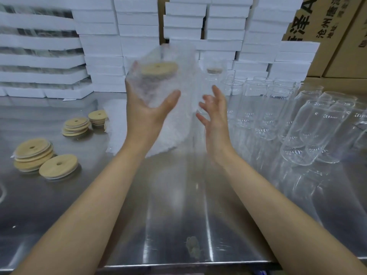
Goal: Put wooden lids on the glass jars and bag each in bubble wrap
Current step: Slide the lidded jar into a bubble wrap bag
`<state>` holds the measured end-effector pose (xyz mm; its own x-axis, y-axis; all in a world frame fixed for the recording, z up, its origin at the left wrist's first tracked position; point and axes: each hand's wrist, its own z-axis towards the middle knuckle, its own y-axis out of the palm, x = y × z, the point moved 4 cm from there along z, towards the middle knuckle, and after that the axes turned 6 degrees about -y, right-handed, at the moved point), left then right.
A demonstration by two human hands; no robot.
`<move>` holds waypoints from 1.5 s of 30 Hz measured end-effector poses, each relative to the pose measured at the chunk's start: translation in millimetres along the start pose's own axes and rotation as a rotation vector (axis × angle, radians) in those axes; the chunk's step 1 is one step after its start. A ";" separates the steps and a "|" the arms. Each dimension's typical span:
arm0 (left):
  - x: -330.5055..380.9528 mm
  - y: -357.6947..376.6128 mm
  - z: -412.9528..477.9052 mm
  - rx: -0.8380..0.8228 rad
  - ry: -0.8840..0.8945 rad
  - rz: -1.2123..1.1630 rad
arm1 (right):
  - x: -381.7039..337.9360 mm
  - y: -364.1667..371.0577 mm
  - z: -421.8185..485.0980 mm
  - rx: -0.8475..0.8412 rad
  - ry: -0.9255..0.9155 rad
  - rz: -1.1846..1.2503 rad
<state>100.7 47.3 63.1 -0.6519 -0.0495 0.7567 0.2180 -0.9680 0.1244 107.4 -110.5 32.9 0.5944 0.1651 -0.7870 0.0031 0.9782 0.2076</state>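
The left hand [145,116] clasps the lidded jar [156,84] in its bubble bag [186,76], fingers and thumb curled round it, while the right hand [215,114] is just beside, fingers spread.

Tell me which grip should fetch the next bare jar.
Right, most likely. The right grip is open and holds nothing, and the bare glass jars stand on its side. The left grip holds the bubble-wrapped jar.

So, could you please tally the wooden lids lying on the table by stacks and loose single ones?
Lid stacks: 3
Loose single lid: 1
Total: 4
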 end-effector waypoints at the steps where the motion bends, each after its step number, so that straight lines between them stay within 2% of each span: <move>1: -0.9 2.1 1.9 -0.038 -0.074 -0.111 | 1.0 1.0 0.1 -0.087 0.002 -0.054; 4: -7.3 11.8 -3.6 -0.053 -0.326 -0.251 | 6.4 4.9 -4.2 -0.283 0.020 -0.144; 8: -18.8 15.4 -8.5 -0.071 -0.511 -0.298 | 9.5 4.9 -5.8 -0.360 0.021 -0.162; 10: -19.7 14.2 -5.9 -0.064 -0.521 -0.379 | 11.9 2.0 -5.1 -0.385 0.042 -0.154; 13: -17.1 16.6 -6.6 -0.151 -0.418 -0.448 | 16.6 -3.8 -2.4 -0.380 0.067 -0.134; 17: -17.8 14.1 -2.8 -0.159 -0.436 -0.689 | 19.7 -18.6 7.7 -0.267 0.050 -0.019; 20: -25.2 11.7 -1.6 -0.193 -0.492 -0.470 | 27.8 -26.3 11.6 -0.231 0.084 0.029; 23: -31.6 12.2 -4.7 -0.242 -0.481 -0.312 | 31.9 -30.4 13.6 -0.162 0.205 0.215; 28: -26.8 6.4 -0.5 -0.072 -0.400 -0.441 | 32.5 -32.9 19.0 -0.128 0.166 0.030; 32: -19.3 13.5 -5.7 -0.162 -0.377 -0.198 | 28.4 -30.1 16.6 -0.152 0.099 -0.028; 34: -15.7 12.8 -7.7 -0.123 -0.311 -0.028 | 23.1 -29.3 14.6 -0.151 0.063 -0.067; 36: -9.9 8.9 -8.1 -0.065 -0.168 0.167 | 18.4 -29.0 12.6 -0.149 0.039 -0.102; 40: 9.4 9.4 -12.7 -0.080 0.106 0.288 | 9.2 -24.6 8.8 -0.169 -0.023 -0.156; 42: 12.4 8.3 -13.8 -0.057 0.123 0.290 | 5.8 -24.5 9.2 -0.142 -0.040 -0.132; 45: 10.5 3.9 -10.3 0.005 0.038 0.226 | 4.0 -25.3 11.1 -0.102 -0.038 -0.112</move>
<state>87.2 40.5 65.0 -0.6129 -0.2745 0.7409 0.3656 -0.9298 -0.0421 118.7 -135.9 30.9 0.6246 0.0513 -0.7792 -0.0093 0.9983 0.0583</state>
